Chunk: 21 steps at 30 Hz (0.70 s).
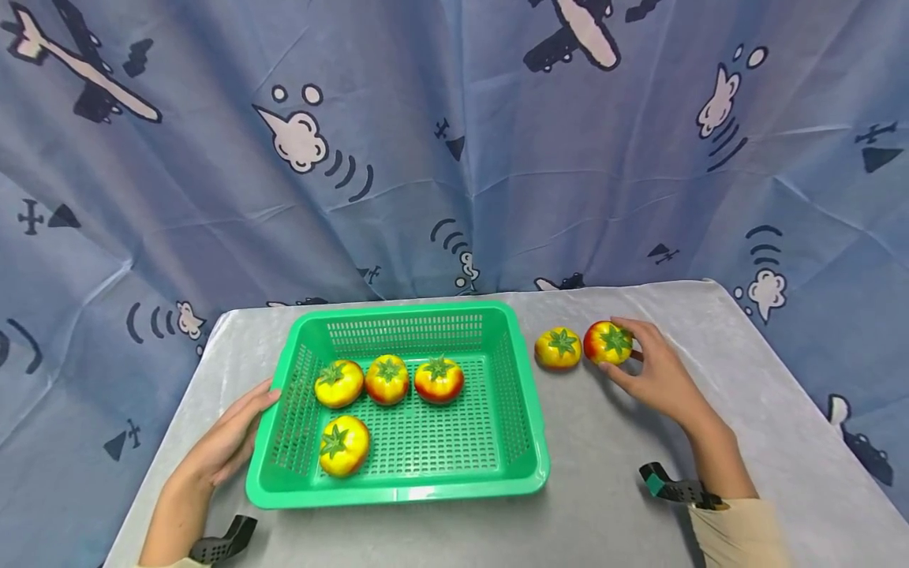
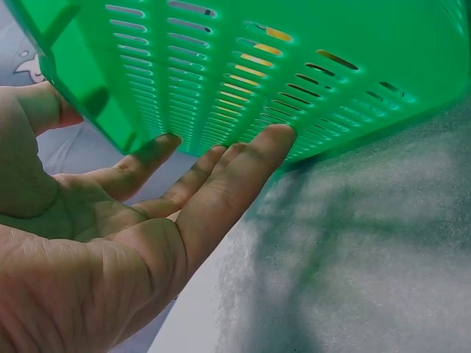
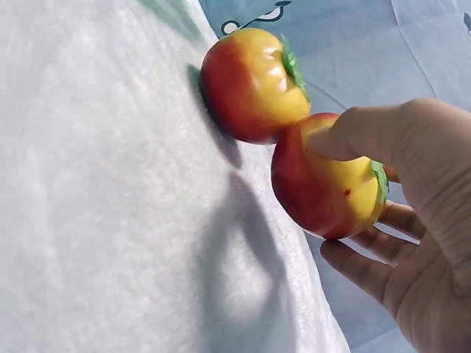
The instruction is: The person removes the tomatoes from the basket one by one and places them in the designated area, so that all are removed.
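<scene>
A green plastic basket (image 1: 398,495) holds several red-and-yellow tomatoes, among them a tomato (image 1: 344,446) near its front left. My left hand (image 1: 226,442) rests against the basket's left side. In the left wrist view, nearly straight fingers (image 2: 228,195) touch the slotted outer wall (image 2: 243,44), the thumb near the rim. To the right of the basket, my right hand (image 1: 656,375) holds a tomato (image 1: 607,342) between thumb and fingers. Close beside it on the table sits another tomato (image 1: 558,348). In the right wrist view, the held tomato (image 3: 324,184) appears to touch that other tomato (image 3: 254,84).
A pale grey cloth covers the table (image 1: 596,489). Behind it hangs a blue curtain (image 1: 398,205) printed with planes and clouds. The basket's walls stand between its tomatoes and the two tomatoes on the right.
</scene>
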Motion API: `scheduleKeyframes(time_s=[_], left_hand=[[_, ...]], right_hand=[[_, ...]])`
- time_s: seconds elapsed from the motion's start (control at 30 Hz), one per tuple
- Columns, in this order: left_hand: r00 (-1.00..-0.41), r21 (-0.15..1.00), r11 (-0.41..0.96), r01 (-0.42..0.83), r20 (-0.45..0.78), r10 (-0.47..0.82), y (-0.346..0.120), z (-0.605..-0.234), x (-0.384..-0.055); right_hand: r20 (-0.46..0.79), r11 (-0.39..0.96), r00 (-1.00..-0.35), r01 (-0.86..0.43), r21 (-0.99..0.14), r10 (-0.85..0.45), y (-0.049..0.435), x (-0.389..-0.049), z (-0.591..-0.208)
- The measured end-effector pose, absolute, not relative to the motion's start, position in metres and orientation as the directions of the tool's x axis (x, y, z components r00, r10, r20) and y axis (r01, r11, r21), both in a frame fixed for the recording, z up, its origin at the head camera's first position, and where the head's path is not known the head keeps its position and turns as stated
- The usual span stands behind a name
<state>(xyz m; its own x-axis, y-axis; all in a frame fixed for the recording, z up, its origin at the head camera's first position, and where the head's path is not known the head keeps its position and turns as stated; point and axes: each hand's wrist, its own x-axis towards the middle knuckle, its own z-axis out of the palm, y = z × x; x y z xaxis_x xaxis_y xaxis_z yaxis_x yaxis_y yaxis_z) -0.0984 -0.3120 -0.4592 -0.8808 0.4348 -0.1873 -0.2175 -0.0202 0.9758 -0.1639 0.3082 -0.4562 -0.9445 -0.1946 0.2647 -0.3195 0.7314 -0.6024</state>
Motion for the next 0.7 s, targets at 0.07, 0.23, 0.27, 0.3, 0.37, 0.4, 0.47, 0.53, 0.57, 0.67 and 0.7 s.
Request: scheduleKeyframes(time_s=[0.07,0.23,0.27,0.3,0.37,0.4,0.47,0.53,0.57,0.67,0.7], left_hand=[[-0.881,0.976,-0.019,-0.219,-0.189,0.434,-0.311,-0.46,-0.099],[-0.877,0.976,-0.018,-0.218,-0.188,0.442,-0.31,-0.461,-0.1],[-0.877,0.976,-0.018,-0.218,-0.187,0.443,-0.31,-0.461,-0.1],[-0.876,0.976,-0.018,-0.218,-0.188,0.444,-0.31,-0.461,-0.1],[-0.876,0.976,-0.016,-0.216,-0.186,0.446,-0.311,-0.461,-0.1],[-0.875,0.977,-0.019,-0.214,-0.183,0.448,-0.311,-0.461,-0.099],[-0.875,0.978,-0.021,-0.21,-0.178,0.451,-0.312,-0.461,-0.099],[-0.874,0.978,-0.024,-0.207,-0.174,0.453,-0.312,-0.461,-0.099],[-0.875,0.978,-0.025,-0.206,-0.173,0.453,-0.313,-0.461,-0.098],[-0.876,0.978,-0.025,-0.207,-0.174,0.45,-0.314,-0.461,-0.098],[-0.876,0.978,-0.024,-0.208,-0.175,0.449,-0.314,-0.461,-0.098]], right_hand=[[0.251,0.737,-0.95,-0.305,-0.603,-0.188,0.309,-0.165,-0.458],[0.224,0.749,-0.959,-0.276,-0.603,-0.173,0.312,-0.165,-0.462],[0.221,0.748,-0.96,-0.275,-0.604,-0.174,0.312,-0.165,-0.463],[0.22,0.75,-0.96,-0.274,-0.602,-0.174,0.312,-0.165,-0.464],[0.224,0.75,-0.959,-0.276,-0.601,-0.174,0.313,-0.166,-0.466],[0.225,0.752,-0.959,-0.276,-0.598,-0.173,0.312,-0.166,-0.467],[0.226,0.754,-0.958,-0.28,-0.595,-0.177,0.311,-0.167,-0.469],[0.228,0.754,-0.957,-0.283,-0.593,-0.18,0.31,-0.168,-0.471],[0.227,0.752,-0.957,-0.285,-0.594,-0.182,0.31,-0.168,-0.471],[0.224,0.747,-0.956,-0.286,-0.6,-0.186,0.309,-0.17,-0.473],[0.222,0.747,-0.957,-0.284,-0.602,-0.185,0.309,-0.17,-0.474]])
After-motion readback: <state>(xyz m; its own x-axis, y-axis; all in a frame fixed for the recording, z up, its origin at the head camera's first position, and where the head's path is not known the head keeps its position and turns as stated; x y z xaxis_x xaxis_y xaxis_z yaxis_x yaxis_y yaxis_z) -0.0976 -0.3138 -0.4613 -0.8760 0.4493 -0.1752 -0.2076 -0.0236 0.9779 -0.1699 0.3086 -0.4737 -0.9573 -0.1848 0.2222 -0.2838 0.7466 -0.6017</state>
